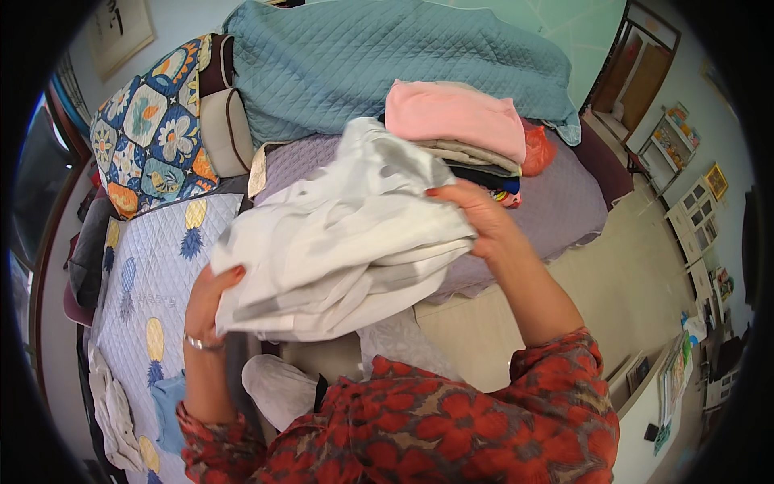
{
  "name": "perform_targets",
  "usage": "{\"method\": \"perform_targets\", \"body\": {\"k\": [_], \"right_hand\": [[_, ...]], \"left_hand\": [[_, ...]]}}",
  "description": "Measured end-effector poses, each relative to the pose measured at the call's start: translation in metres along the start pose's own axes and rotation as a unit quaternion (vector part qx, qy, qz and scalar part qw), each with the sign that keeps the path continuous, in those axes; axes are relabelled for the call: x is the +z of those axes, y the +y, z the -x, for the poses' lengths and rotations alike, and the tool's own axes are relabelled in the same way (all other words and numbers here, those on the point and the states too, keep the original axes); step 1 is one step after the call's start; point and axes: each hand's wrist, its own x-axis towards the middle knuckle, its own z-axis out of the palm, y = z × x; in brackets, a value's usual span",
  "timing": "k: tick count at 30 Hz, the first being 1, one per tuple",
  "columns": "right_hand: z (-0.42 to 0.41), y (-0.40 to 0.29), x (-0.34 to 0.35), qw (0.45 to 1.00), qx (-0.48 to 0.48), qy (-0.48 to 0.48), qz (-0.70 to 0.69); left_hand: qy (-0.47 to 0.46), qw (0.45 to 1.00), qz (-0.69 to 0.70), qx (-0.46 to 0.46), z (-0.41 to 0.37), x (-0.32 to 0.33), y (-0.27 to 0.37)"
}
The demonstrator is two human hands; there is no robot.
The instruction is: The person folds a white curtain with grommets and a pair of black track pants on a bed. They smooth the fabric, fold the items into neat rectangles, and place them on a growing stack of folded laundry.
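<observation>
Between my two hands hangs a bulky white and grey patterned cloth (338, 248), gathered in loose layers. My left hand (211, 293) grips its lower left edge with the thumb on top, and a silver-coloured band circles that wrist. At the opposite edge my right hand (468, 215) pinches the layers, thumb over them and fingers mostly hidden beneath. Past my right hand, a stack of folded clothes lies on the sofa, topped by a pink folded garment (453, 118). Beige folded cloth (471, 151) and darker pieces lie under it.
A purple quilted cover (562, 199) drapes the sofa seat, with a blue quilt (393, 60) over the backrest. A red plastic bag (538, 150) sits by the stack. On the pineapple-print cover (163, 284) at left lie a blue garment (170, 411) and a pale garment (115, 417).
</observation>
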Motion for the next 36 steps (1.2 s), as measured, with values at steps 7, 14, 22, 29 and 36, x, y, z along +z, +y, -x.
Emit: {"method": "perform_targets", "body": {"k": [7,14,22,29,36], "right_hand": [[-0.012,-0.117,-0.08,0.964,-0.199,0.15,0.092],[-0.077,-0.187,-0.215,0.943,-0.239,0.195,0.124],[-0.158,-0.103,-0.384,0.71,-0.248,0.47,0.461],[-0.18,-0.148,-0.286,0.432,-0.331,0.343,0.766],[-0.253,-0.126,-0.363,0.555,-0.014,0.303,0.775]], "left_hand": [[-0.082,0.989,-0.095,0.077,-0.145,0.105,0.032],[-0.105,0.975,-0.123,0.156,-0.333,0.2,-0.001],[0.034,0.92,-0.343,0.188,-0.463,0.168,-0.145],[0.058,0.563,-0.69,0.451,-0.42,0.221,-0.092],[-0.086,0.573,-0.786,0.215,-0.48,0.221,-0.153]]}}
